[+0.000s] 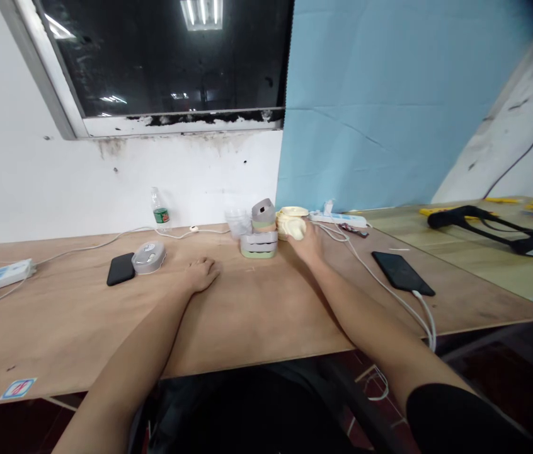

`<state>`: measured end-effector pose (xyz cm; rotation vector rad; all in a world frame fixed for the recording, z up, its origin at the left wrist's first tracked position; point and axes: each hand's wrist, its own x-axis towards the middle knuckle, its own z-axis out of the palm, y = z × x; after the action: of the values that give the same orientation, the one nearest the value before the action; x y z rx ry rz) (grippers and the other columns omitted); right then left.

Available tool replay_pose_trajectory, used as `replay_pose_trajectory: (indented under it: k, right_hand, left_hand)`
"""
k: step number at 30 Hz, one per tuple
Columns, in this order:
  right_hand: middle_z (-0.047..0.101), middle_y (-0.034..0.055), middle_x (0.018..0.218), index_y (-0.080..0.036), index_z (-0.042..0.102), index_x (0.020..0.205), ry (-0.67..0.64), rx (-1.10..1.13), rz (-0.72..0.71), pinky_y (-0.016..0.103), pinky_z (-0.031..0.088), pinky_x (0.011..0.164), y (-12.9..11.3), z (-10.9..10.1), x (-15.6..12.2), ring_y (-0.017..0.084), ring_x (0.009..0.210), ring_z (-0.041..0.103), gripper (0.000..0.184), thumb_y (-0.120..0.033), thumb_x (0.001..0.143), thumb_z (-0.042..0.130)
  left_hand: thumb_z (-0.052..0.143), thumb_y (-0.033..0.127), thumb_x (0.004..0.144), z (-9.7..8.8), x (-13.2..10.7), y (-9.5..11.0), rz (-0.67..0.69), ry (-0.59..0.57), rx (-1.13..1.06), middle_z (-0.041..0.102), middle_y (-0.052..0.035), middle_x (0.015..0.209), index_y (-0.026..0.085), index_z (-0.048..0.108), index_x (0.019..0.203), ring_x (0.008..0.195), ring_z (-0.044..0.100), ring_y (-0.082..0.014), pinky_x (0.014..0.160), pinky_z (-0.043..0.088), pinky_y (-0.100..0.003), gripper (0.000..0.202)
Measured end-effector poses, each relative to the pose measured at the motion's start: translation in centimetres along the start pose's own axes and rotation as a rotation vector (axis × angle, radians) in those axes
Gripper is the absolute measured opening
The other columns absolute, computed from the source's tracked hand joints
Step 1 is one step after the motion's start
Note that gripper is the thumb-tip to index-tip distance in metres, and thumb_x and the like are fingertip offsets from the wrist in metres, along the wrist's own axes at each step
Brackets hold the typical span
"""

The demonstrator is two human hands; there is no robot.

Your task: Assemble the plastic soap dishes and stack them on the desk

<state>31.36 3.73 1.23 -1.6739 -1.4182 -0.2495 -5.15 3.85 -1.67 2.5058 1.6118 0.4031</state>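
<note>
My right hand (pixel 310 243) has its fingers closed round a rounded cream-coloured piece (pixel 292 226), whose kind I cannot make out. It is just in front of a round cream-coloured container (pixel 293 211) near the wall. To the left of that hand stand grey and green stacked plastic trays (pixel 259 244), with a tilted grey cup-like piece (pixel 263 209) on top. Clear plastic cups (pixel 238 222) are beside the stack. My left hand (pixel 200 274) rests on the wooden table, holding nothing, fingers loosely apart. A round grey case (pixel 149 257) lies to its left.
A black phone (pixel 121 269) lies beside the round case. A plastic bottle (pixel 159 208) stands by the wall. White power strips (pixel 342 219) are at both sides, with cables across the table (pixel 247 315). At right are a tablet (pixel 402 272) and a black frame (pixel 493 232).
</note>
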Motion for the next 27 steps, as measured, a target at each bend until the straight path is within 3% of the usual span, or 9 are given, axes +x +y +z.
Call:
replay_pose_trajectory:
  k: [3, 5, 7, 12, 15, 18, 22, 24, 27]
  right_hand:
    - [0.042, 0.0196, 0.139, -0.012, 0.031, 0.145, 0.151, 0.154, -0.156, 0.048, 0.036, 0.105, -2.3, -0.9, -0.8, 0.033, 0.13, 0.039, 0.083, -0.046, 0.076, 0.063]
    - [0.041, 0.0174, 0.142, -0.015, 0.031, 0.146, 0.074, 0.233, -0.32, 0.047, 0.034, 0.108, -4.4, -1.1, -2.0, 0.031, 0.132, 0.037, 0.084, -0.048, 0.076, 0.064]
    - [0.042, 0.0161, 0.142, -0.017, 0.037, 0.144, -0.077, 0.278, -0.485, 0.047, 0.033, 0.11, -6.5, -0.9, -3.8, 0.03, 0.133, 0.037, 0.081, -0.05, 0.076, 0.065]
    - [0.051, 0.0087, 0.139, -0.027, 0.052, 0.136, -0.672, 0.339, -0.807, 0.039, 0.04, 0.107, -10.1, 0.5, -7.9, 0.026, 0.126, 0.049, 0.068, -0.055, 0.077, 0.066]
    - [0.054, 0.0042, 0.137, -0.032, 0.056, 0.133, -0.804, 0.33, -0.843, 0.038, 0.035, 0.111, -10.6, 1.1, -8.5, 0.026, 0.129, 0.046, 0.06, -0.054, 0.078, 0.066]
    - [0.058, 0.0064, 0.133, -0.027, 0.058, 0.13, -0.672, 0.335, -0.795, 0.042, 0.031, 0.112, -10.1, 1.1, -7.6, 0.028, 0.13, 0.044, 0.055, -0.052, 0.082, 0.063]
    - [0.06, 0.0105, 0.128, -0.02, 0.058, 0.127, -0.278, 0.33, -0.599, 0.046, 0.036, 0.107, -8.2, 1.1, -5.2, 0.026, 0.124, 0.049, 0.044, -0.041, 0.089, 0.053]
    - [0.056, 0.0122, 0.131, -0.019, 0.056, 0.129, -0.144, 0.27, -0.476, 0.047, 0.036, 0.107, -6.7, 1.3, -4.0, 0.027, 0.126, 0.046, 0.045, -0.037, 0.087, 0.053]
    - [0.047, 0.0158, 0.139, -0.015, 0.052, 0.131, -0.088, 0.158, -0.311, 0.05, 0.032, 0.109, -4.2, 2.0, -2.7, 0.032, 0.13, 0.04, 0.053, -0.036, 0.083, 0.056]
  left_hand:
    - [0.032, 0.06, 0.093, -0.4, 0.2, 0.5, -0.035, 0.251, -0.311, 0.058, -0.0101, 0.131, 0.018, 0.055, 0.126, 0.121, 0.053, -0.0253, 0.104, 0.038, -0.038, 0.058]
    - [0.027, 0.056, 0.096, -0.8, 0.2, 0.8, -0.043, 0.44, -0.478, 0.061, -0.0092, 0.126, 0.017, 0.056, 0.123, 0.12, 0.054, -0.022, 0.104, 0.039, -0.035, 0.056]
    - [0.028, 0.054, 0.096, -1.2, 0.1, 1.0, -0.023, 0.547, -0.538, 0.063, -0.009, 0.123, 0.017, 0.058, 0.119, 0.119, 0.054, -0.0213, 0.104, 0.039, -0.034, 0.053]
    - [0.026, 0.051, 0.097, -1.3, -0.5, 1.4, 0.043, 0.538, -0.5, 0.061, -0.0092, 0.125, 0.017, 0.056, 0.122, 0.121, 0.053, -0.0213, 0.105, 0.039, -0.037, 0.052]
    - [0.031, 0.054, 0.094, -1.3, -0.8, 2.0, 0.141, 0.402, -0.414, 0.059, -0.0102, 0.128, 0.016, 0.055, 0.125, 0.122, 0.052, -0.0229, 0.107, 0.037, -0.039, 0.055]
    - [0.042, 0.059, 0.088, -1.7, -1.3, 2.9, 0.228, 0.205, -0.323, 0.054, -0.0111, 0.136, 0.016, 0.05, 0.132, 0.126, 0.049, -0.0263, 0.109, 0.035, -0.042, 0.062]
    - [0.059, 0.069, 0.073, -2.3, -1.9, 4.3, 0.238, -0.047, -0.262, 0.045, -0.0108, 0.145, 0.02, 0.039, 0.143, 0.132, 0.043, -0.0322, 0.11, 0.033, -0.045, 0.088]
    - [0.064, 0.072, 0.065, -2.4, -2.1, 4.7, 0.232, -0.114, -0.261, 0.04, -0.0112, 0.148, 0.02, 0.034, 0.146, 0.134, 0.04, -0.0337, 0.11, 0.034, -0.045, 0.101]
    - [0.067, 0.074, 0.059, -2.4, -2.2, 5.0, 0.217, -0.157, -0.25, 0.04, -0.0122, 0.148, 0.019, 0.032, 0.147, 0.133, 0.041, -0.0344, 0.109, 0.035, -0.046, 0.109]
